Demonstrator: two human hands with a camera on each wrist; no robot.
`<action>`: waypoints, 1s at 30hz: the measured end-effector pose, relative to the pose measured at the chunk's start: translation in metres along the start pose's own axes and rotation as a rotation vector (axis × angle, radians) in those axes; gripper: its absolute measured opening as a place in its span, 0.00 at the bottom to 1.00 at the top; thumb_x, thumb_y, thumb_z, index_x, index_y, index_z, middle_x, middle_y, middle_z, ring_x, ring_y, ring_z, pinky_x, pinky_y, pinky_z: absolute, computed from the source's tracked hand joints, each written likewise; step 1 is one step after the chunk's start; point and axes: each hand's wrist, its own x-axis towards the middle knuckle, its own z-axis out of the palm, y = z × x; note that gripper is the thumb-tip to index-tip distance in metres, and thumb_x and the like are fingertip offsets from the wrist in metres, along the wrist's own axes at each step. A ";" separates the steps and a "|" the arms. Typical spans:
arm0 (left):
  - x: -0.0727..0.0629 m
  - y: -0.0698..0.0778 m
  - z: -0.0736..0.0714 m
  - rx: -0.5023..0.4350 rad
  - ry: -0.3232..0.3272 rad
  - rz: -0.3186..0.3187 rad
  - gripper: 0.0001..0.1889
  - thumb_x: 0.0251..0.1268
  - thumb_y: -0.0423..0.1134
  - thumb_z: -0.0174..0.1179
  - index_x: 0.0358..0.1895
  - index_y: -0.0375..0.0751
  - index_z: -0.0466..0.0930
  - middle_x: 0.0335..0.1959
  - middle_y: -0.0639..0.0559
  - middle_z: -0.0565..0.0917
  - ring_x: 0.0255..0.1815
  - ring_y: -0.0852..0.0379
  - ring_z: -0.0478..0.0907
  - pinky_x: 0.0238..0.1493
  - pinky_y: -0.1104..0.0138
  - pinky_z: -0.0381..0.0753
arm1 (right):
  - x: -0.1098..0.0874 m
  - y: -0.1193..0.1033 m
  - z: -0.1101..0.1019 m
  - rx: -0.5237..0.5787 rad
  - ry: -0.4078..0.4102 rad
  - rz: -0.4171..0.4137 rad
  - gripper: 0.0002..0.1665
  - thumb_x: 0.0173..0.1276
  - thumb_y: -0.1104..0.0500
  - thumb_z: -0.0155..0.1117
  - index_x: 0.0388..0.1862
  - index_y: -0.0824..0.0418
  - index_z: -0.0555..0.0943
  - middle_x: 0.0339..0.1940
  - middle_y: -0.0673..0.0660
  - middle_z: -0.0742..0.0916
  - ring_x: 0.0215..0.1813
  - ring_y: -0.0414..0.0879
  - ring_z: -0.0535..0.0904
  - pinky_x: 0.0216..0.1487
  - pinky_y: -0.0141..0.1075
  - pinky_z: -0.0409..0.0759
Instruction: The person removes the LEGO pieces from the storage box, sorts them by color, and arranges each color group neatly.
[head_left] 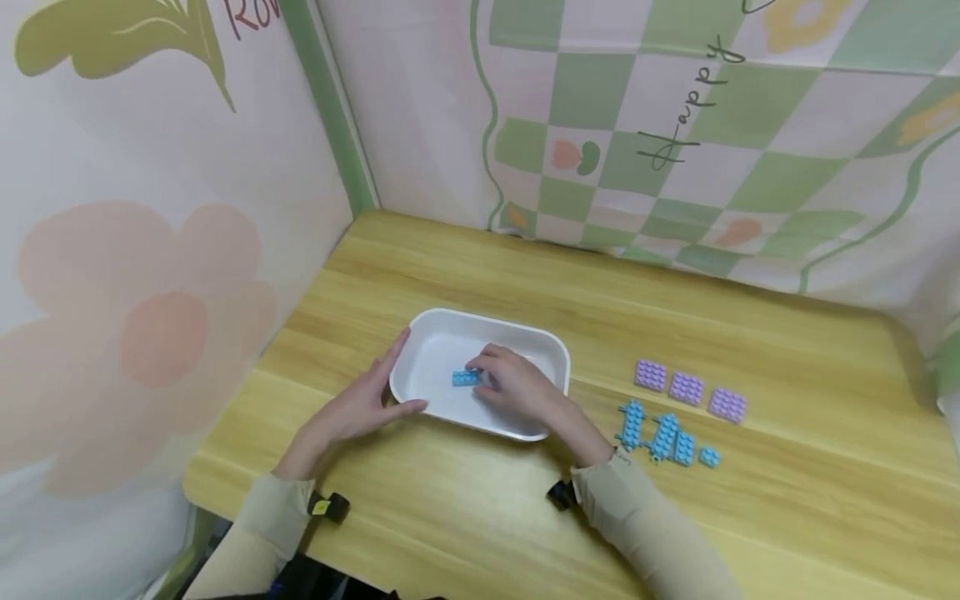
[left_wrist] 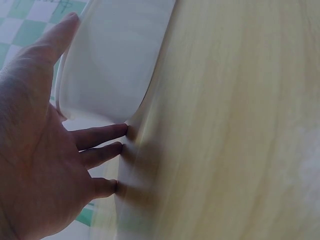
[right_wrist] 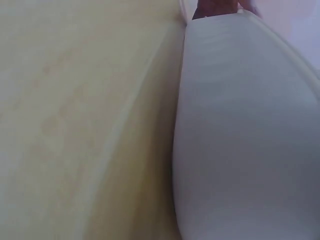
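Note:
A white rectangular tray (head_left: 429, 358) stands on the wooden table. Its left end is steadied by my left hand (head_left: 363, 402), thumb and fingers spread along the side; in the left wrist view the fingertips touch the tabletop beside the tray wall (left_wrist: 117, 55). Inside the tray lies a light blue building brick (head_left: 463, 378) with studs. My right hand (head_left: 513, 382) reaches in over the right side, index finger and thumb pinching the brick's right end. The right wrist view shows mostly the tray's outer wall (right_wrist: 240, 125), and the right hand's grip is out of sight there.
To the right lie three purple square bricks (head_left: 686, 387) in a row. Nearer are several light blue pieces: two with side pegs (head_left: 632, 425), a plain oblong brick (head_left: 683, 448) and a small brick (head_left: 709, 457). Patterned cloth walls (head_left: 420, 108) border the table's back and left.

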 end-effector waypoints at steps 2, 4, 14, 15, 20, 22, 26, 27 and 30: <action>0.000 0.000 0.000 -0.006 -0.001 0.003 0.63 0.71 0.58 0.74 0.93 0.62 0.31 0.94 0.45 0.44 0.86 0.27 0.63 0.84 0.30 0.63 | 0.001 0.000 0.001 0.003 0.001 -0.013 0.19 0.69 0.62 0.77 0.58 0.65 0.89 0.51 0.60 0.90 0.51 0.51 0.86 0.58 0.47 0.89; 0.000 0.000 0.000 -0.007 0.000 0.006 0.63 0.72 0.58 0.74 0.93 0.61 0.31 0.94 0.44 0.45 0.86 0.27 0.64 0.85 0.30 0.60 | 0.001 -0.004 -0.003 0.016 -0.012 0.005 0.17 0.69 0.64 0.77 0.56 0.65 0.90 0.49 0.59 0.89 0.49 0.50 0.86 0.56 0.45 0.90; -0.001 0.000 0.000 0.004 0.007 0.025 0.61 0.74 0.57 0.72 0.93 0.59 0.30 0.94 0.41 0.45 0.86 0.25 0.62 0.86 0.28 0.51 | 0.000 -0.028 -0.017 0.009 -0.051 0.081 0.12 0.72 0.63 0.77 0.53 0.63 0.90 0.47 0.56 0.91 0.49 0.48 0.88 0.58 0.44 0.90; -0.001 0.000 -0.001 0.003 0.006 0.027 0.61 0.74 0.57 0.72 0.93 0.59 0.30 0.94 0.41 0.45 0.86 0.24 0.61 0.86 0.27 0.52 | 0.000 -0.028 -0.017 0.009 -0.038 0.072 0.12 0.72 0.62 0.77 0.52 0.63 0.90 0.46 0.56 0.91 0.48 0.48 0.88 0.57 0.44 0.90; -0.002 0.002 -0.001 0.007 -0.001 0.015 0.62 0.73 0.59 0.72 0.93 0.63 0.29 0.94 0.43 0.43 0.88 0.24 0.58 0.86 0.26 0.50 | 0.000 -0.024 -0.018 0.077 0.058 -0.013 0.12 0.70 0.64 0.77 0.50 0.64 0.90 0.44 0.58 0.92 0.46 0.50 0.88 0.53 0.44 0.92; -0.002 0.001 -0.001 0.005 -0.003 0.015 0.62 0.73 0.59 0.72 0.92 0.64 0.29 0.94 0.43 0.43 0.88 0.24 0.57 0.85 0.26 0.50 | 0.000 -0.013 -0.011 0.111 0.113 -0.074 0.10 0.72 0.62 0.76 0.49 0.63 0.90 0.44 0.58 0.92 0.46 0.49 0.88 0.51 0.41 0.91; -0.002 0.001 -0.001 -0.003 -0.002 0.016 0.62 0.73 0.59 0.72 0.92 0.64 0.29 0.94 0.42 0.44 0.88 0.24 0.57 0.85 0.25 0.51 | -0.004 -0.007 -0.011 0.139 0.200 -0.138 0.10 0.72 0.61 0.77 0.49 0.61 0.90 0.45 0.57 0.93 0.49 0.51 0.89 0.55 0.42 0.91; -0.001 0.000 0.000 -0.002 0.000 0.020 0.62 0.74 0.59 0.72 0.93 0.63 0.29 0.94 0.41 0.44 0.88 0.24 0.57 0.85 0.25 0.52 | -0.006 -0.007 -0.013 0.138 0.216 -0.145 0.10 0.72 0.62 0.77 0.50 0.62 0.90 0.46 0.58 0.94 0.51 0.52 0.90 0.57 0.44 0.91; -0.001 0.000 0.000 -0.007 0.002 0.015 0.62 0.74 0.59 0.72 0.93 0.60 0.30 0.94 0.42 0.45 0.87 0.25 0.60 0.85 0.27 0.56 | -0.013 -0.021 -0.026 0.135 0.235 -0.124 0.14 0.67 0.65 0.79 0.51 0.65 0.90 0.48 0.60 0.95 0.55 0.57 0.90 0.62 0.52 0.90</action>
